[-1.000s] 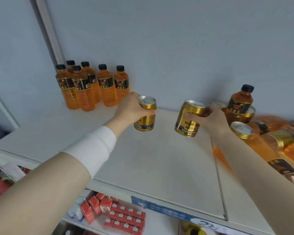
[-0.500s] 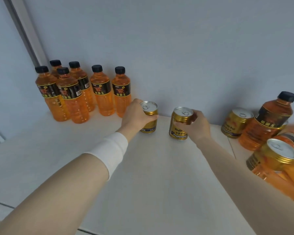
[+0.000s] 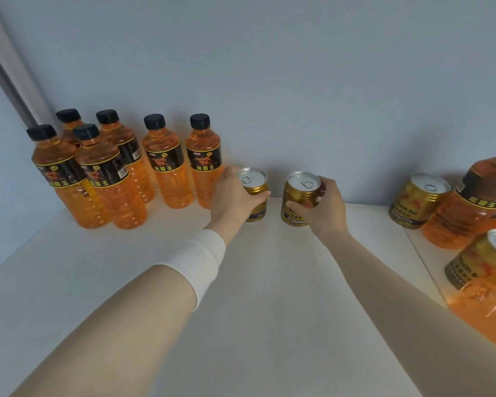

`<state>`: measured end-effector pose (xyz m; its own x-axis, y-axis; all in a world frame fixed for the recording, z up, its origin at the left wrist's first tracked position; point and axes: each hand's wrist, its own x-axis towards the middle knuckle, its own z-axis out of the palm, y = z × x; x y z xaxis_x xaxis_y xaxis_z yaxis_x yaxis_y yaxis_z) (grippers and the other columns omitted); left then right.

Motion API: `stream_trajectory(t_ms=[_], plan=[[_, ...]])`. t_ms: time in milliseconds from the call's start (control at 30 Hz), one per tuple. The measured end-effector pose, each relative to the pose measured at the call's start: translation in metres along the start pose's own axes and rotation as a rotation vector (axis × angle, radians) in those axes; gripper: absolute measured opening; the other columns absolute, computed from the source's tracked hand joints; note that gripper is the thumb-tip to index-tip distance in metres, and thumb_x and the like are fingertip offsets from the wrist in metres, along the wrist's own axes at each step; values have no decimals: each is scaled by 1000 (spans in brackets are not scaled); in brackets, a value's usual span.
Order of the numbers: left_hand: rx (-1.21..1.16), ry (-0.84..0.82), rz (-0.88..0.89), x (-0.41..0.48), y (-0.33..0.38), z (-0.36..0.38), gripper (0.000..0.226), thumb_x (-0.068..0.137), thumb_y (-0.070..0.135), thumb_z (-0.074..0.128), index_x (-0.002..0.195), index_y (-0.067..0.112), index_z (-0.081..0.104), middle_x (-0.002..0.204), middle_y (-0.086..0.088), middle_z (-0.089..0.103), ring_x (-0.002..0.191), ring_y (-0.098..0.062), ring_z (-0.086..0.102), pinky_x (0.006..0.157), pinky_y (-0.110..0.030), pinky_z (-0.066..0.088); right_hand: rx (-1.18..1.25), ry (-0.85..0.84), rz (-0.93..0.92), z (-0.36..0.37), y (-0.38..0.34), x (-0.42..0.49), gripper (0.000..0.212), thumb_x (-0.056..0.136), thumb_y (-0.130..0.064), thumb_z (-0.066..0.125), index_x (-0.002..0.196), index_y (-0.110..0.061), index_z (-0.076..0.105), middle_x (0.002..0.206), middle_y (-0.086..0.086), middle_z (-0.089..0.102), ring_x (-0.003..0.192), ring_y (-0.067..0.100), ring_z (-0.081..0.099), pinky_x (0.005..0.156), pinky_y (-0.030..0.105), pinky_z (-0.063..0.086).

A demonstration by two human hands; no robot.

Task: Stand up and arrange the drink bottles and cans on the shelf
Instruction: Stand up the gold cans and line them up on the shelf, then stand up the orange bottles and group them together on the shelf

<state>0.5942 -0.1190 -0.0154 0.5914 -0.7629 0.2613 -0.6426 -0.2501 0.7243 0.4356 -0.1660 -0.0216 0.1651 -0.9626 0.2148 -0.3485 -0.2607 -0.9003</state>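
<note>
Two gold cans stand upright near the back wall of the white shelf (image 3: pixel 269 296). My left hand (image 3: pixel 232 200) wraps the left gold can (image 3: pixel 254 181), just right of a group of several upright orange bottles (image 3: pixel 169 164) with black caps. My right hand (image 3: pixel 322 206) grips the right gold can (image 3: pixel 299 190), a small gap apart from the first. At the right edge stand another gold can (image 3: pixel 417 200), a tilted orange bottle (image 3: pixel 476 202) and a nearer gold can (image 3: pixel 481 259).
The grey-blue back wall (image 3: pixel 269 81) rises right behind the cans. A grey upright post (image 3: pixel 9 67) stands at the back left. A seam (image 3: pixel 424 262) divides the shelf boards at the right, and an orange bottle lying on its side (image 3: pixel 481 313) rests at the right edge.
Both hands have carried their cans from mid-air toward the back wall and set them down on the shelf beside the bottle group. The view has moved closer.
</note>
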Motion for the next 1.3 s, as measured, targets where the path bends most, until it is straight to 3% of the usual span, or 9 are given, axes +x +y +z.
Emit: stream_trajectory(t_ms=[233, 400, 567, 667, 800, 900, 1033, 1167, 1300], plan=[[9, 9, -9, -1, 4, 7, 77, 65, 45, 79, 123, 9, 44, 122, -8, 52, 116, -24, 49, 83, -29, 41, -47, 34, 1, 5, 3, 0, 75, 65, -14, 82, 128, -9, 42, 126, 7, 50, 116, 21, 49, 90, 23, 38], [87, -81, 42, -16, 12, 1, 108, 71, 51, 72, 148, 8, 10, 153, -12, 24, 142, -27, 24, 112, -38, 28, -222, -41, 16, -8, -1, -9, 93, 76, -35, 72, 146, -8, 17, 146, 9, 32, 138, 22, 28, 110, 33, 26], [425, -7, 307, -36, 43, -17, 87, 89, 52, 50, 149, 8, 5, 158, -16, 6, 146, -30, 8, 118, -39, 14, -570, -39, -106, -61, -12, -28, 76, 93, -43, 44, 148, -7, 5, 155, 12, 15, 145, 26, 6, 116, 38, 15], [569, -17, 432, -50, 81, -25, 75, 94, 46, 42, 149, 7, 7, 157, -16, 11, 146, -32, 6, 119, -44, 9, -865, -39, -218, -107, -23, -29, 70, 96, -43, 35, 148, -6, 5, 157, 13, 7, 146, 29, -2, 119, 40, 5], [646, -84, 455, -79, 147, -18, 67, 96, 42, 40, 148, 9, 13, 157, -13, 17, 146, -31, 7, 117, -48, 5, -1151, -41, -347, -186, -35, -34, 65, 97, -40, 30, 148, -8, 5, 158, 12, 4, 146, 30, -6, 119, 42, 0], [655, -108, 500, -112, 197, 3, 65, 95, 41, 41, 147, 9, 19, 153, -12, 26, 144, -30, 15, 116, -49, 10, -1284, -24, -387, -257, -32, -42, 65, 98, -42, 29, 148, -8, 7, 158, 11, 6, 146, 29, -5, 118, 43, 0], [639, -168, 583, -169, 254, 41, 61, 93, 41, 46, 143, 10, 28, 146, -12, 38, 139, -32, 27, 114, -50, 19, -1335, -22, -375, -340, -16, -62, 65, 97, -43, 30, 148, -10, 8, 158, 10, 7, 146, 29, -3, 119, 44, 1], [591, -261, 700, -214, 287, 69, 57, 89, 44, 52, 135, 13, 40, 132, -11, 53, 120, -32, 49, 99, -41, 36, -1270, -69, -299, -396, 11, -84, 64, 98, -41, 30, 148, -10, 7, 158, 10, 7, 146, 29, -3, 118, 43, 4], [472, -496, 716, -242, 292, 85, 65, 87, 47, 56, 141, 17, 37, 143, -7, 46, 129, -26, 44, 103, -38, 37, -1103, -147, -204, -415, 39, -111, 65, 97, -41, 36, 148, -9, 12, 155, 14, 15, 144, 31, 12, 114, 42, 19]])
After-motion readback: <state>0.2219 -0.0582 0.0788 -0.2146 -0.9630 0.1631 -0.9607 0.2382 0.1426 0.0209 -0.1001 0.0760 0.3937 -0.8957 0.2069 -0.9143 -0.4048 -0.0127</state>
